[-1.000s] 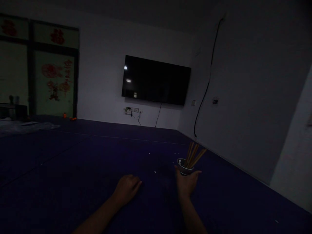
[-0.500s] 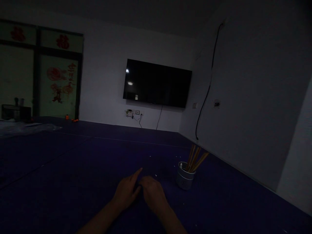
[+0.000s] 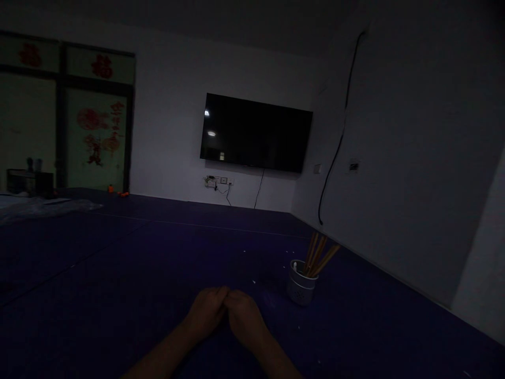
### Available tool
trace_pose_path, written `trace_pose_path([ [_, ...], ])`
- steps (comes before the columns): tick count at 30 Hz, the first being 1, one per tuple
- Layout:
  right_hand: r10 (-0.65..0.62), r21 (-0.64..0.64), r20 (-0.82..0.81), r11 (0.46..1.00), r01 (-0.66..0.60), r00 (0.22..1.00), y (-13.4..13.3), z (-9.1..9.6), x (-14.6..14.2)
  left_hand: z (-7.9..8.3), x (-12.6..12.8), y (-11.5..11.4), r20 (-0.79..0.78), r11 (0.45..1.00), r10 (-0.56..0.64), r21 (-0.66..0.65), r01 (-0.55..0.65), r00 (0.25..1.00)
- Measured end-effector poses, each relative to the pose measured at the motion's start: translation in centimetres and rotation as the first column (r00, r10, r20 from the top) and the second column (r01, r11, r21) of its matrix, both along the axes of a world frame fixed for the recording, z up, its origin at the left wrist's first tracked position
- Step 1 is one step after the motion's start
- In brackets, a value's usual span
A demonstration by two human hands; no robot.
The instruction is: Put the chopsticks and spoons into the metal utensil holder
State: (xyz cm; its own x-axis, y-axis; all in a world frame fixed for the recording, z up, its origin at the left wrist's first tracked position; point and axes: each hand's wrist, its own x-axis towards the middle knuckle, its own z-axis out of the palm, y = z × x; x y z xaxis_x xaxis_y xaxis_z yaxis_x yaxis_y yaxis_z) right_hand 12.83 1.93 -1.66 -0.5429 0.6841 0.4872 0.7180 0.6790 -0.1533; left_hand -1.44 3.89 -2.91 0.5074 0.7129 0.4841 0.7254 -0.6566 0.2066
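My left hand and my right hand meet over the dark blue tabletop, fingertips touching. Both are closed, with the fingers curled inward. Anything pinched between them is hidden by the fingers and the dim light. To the right of my right hand stands a grey cup with round holes in its side. Several wooden sticks lean in it towards the right, and a small white piece shows inside its left rim.
Small white scraps lie scattered around the cup. Crumpled clear plastic and a dark box are at the far left, with small orange objects near the back edge. A wall borders the right side.
The left index finger, stretched out before, is now curled in, and its fingers have come up against the right hand. The right hand stays closed in nearly the same place. The cup has not moved.
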Motion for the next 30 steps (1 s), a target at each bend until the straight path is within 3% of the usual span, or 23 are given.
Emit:
trace_pose_path([
  [16,-0.03,-0.05,0.012,0.998,0.031,0.999,-0.06,0.07,0.08,-0.1,0.01,0.05,-0.04,1.0,0.015,-0.022,-0.015,0.999],
  [30,-0.023,-0.017,0.013,1.0,0.023,1.0,-0.21,0.15,0.03,0.25,0.09,-0.42,-0.033,1.0,0.007,-0.019,-0.008,0.999],
])
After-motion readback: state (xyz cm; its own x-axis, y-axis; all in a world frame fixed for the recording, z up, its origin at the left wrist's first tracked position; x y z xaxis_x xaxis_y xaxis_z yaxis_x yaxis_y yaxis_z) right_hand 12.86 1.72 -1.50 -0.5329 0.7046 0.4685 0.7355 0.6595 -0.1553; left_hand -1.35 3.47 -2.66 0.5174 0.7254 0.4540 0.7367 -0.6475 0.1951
